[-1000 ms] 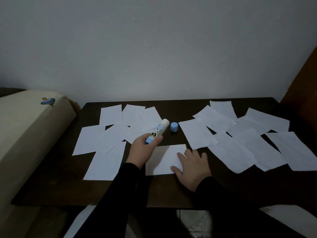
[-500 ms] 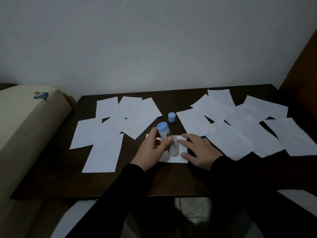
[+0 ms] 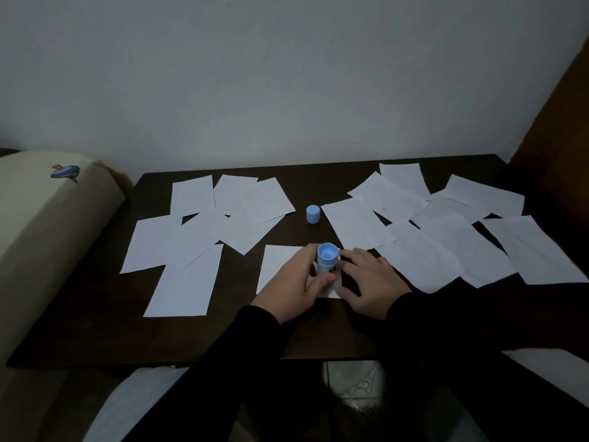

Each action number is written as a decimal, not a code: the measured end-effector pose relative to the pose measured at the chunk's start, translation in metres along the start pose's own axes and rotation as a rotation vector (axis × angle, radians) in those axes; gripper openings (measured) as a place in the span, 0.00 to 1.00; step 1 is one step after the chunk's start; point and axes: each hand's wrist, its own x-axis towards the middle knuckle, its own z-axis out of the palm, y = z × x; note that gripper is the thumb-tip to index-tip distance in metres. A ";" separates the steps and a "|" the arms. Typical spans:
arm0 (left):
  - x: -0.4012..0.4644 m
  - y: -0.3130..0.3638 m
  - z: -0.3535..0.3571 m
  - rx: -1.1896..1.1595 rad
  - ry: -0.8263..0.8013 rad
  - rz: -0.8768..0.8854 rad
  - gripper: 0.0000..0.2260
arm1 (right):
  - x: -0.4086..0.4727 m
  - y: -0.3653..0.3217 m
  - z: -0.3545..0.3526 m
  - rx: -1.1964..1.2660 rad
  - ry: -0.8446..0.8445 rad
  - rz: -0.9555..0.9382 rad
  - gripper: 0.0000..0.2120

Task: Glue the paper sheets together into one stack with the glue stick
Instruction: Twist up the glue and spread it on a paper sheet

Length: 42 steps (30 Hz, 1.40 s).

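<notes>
no text, brand or number can be read anywhere in the frame. the white, blue-ended plastic glue stick (image 3: 327, 262) at lower centre carries a small dark printed mark on its barrel, too small and dim to make out as words. the cream cushioned armrest (image 3: 47, 231) at the left edge bears a little blue and yellow emblem (image 3: 65, 172) near its top, a picture with no legible lettering.

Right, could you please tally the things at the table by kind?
Paper sheets: about 16 (overlaps hide some edges)
Glue stick: 1, held in the left hand
Loose cap: 1
Total: about 18
</notes>
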 end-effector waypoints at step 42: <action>-0.013 -0.025 -0.053 -0.328 0.562 -0.273 0.11 | 0.010 -0.031 -0.010 -0.138 0.135 0.074 0.25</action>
